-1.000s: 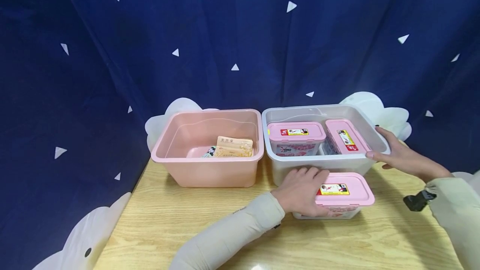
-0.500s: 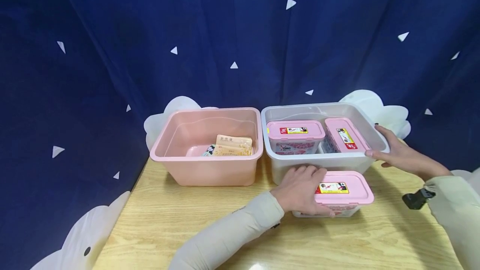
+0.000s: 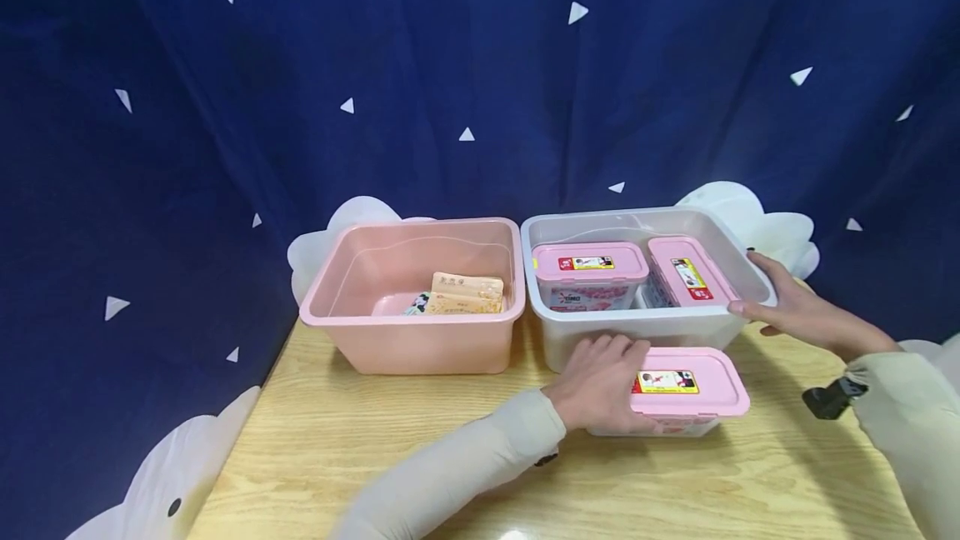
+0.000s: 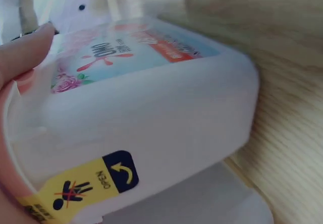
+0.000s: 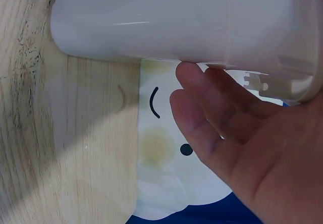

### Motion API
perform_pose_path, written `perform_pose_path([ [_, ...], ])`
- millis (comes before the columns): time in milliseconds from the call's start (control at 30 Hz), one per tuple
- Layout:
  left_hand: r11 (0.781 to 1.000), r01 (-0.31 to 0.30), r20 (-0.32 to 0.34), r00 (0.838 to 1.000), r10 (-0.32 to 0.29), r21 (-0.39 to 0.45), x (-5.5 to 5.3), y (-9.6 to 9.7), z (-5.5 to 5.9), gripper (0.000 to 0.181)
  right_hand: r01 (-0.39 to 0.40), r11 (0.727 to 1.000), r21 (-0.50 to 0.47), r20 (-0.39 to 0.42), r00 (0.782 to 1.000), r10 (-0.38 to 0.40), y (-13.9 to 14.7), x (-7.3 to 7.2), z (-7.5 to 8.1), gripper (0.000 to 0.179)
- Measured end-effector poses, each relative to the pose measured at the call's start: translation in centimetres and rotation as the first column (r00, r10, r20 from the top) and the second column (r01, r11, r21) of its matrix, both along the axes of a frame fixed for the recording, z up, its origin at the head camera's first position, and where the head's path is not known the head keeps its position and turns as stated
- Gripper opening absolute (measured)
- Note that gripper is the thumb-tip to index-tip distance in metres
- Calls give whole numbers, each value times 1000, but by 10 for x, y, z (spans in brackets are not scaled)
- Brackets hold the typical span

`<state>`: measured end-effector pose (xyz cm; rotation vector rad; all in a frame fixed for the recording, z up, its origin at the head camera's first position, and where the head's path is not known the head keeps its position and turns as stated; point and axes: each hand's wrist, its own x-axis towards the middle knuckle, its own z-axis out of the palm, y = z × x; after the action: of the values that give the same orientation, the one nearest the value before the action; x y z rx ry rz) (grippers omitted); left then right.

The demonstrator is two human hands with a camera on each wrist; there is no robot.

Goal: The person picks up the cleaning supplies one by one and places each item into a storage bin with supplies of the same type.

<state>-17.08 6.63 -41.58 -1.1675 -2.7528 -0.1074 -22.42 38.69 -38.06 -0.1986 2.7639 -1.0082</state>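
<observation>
In the head view, my left hand (image 3: 603, 390) grips the left end of a pink-lidded OMO detergent tub (image 3: 690, 386) in front of the grey bin. The left wrist view shows that tub's white end wall (image 4: 151, 128) close up, with a thumb along the lid's edge. My right hand (image 3: 802, 311) rests at the right end of the grey bin (image 3: 630, 325), thumb on the front corner of its rim. Seen from the right wrist, extended fingers (image 5: 194, 115) touch the bin's outer wall. Two more pink-lidded tubs (image 3: 588, 261) (image 3: 693, 269) stand inside the bin.
Left of the grey bin stands a pink bin (image 3: 420, 348) holding yellow packets (image 3: 465, 294). Both are on a light wooden table (image 3: 315, 457). A dark blue curtain (image 3: 450, 65) with white triangles hangs close behind.
</observation>
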Motion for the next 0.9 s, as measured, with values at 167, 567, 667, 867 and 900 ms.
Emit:
perform_pose_path([
  [167,999,42,-28,999,-42,8,2,-8,2,95,-1,1000,0,6,1000,1,-1,-1,0,100],
  [567,992,121,-61,991,-118,38,9,-33,45,90,-3,1000,7,21,1000,3,0,-1,2,104],
  [667,989,139,-73,988,-135,48,12,-40,58,87,-3,1000,9,16,1000,3,1,-2,2,104],
  [867,984,170,-86,983,-165,51,16,-54,81,85,-17,1000,-18,7,1000,17,2,-1,-3,103],
  [900,983,177,-94,981,-172,53,17,-56,85,84,-17,1000,-16,7,1000,17,2,-1,-3,103],
])
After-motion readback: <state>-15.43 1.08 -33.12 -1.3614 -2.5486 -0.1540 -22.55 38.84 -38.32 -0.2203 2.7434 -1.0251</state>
